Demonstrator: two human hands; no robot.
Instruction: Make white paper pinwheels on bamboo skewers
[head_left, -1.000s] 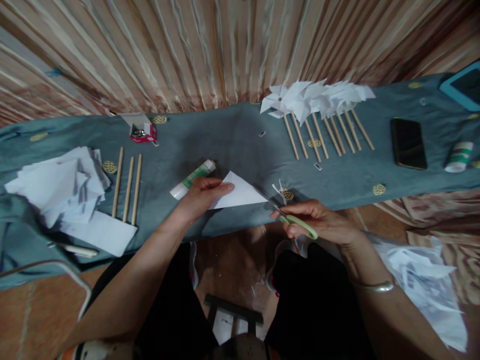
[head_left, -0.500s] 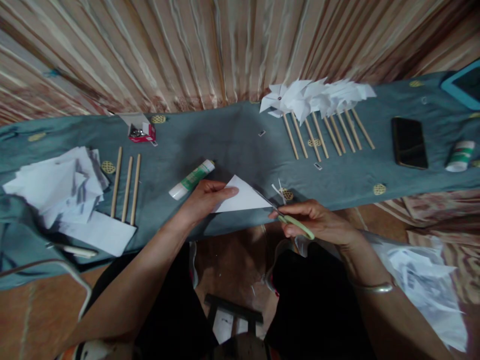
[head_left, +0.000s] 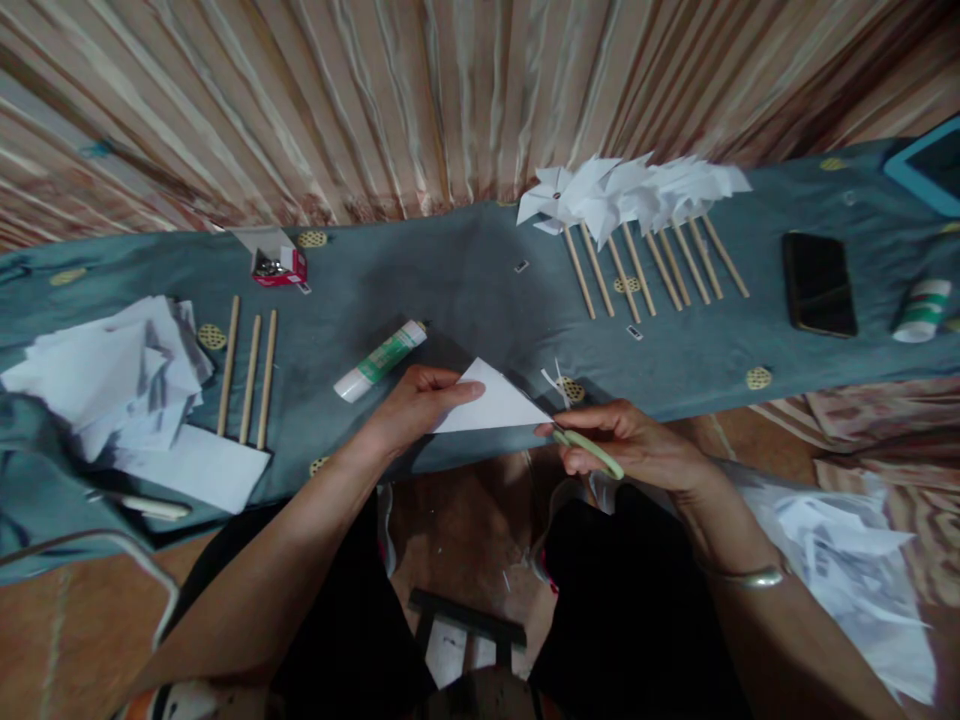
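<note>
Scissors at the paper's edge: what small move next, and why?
I'd probably make one small snip with the scissors along the upper-right edge of the white paper, left hand steady: that hand pinches the paper, while the right hand holds the scissors at that edge.

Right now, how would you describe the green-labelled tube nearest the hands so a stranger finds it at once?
On the blue-green cloth, look left of centre, to the right of three bare wooden sticks. Just beyond the left hand, a white tube with a green label lies slanted. Its lookalike lies far right, past the black phone; this one is beside the hand.
</note>
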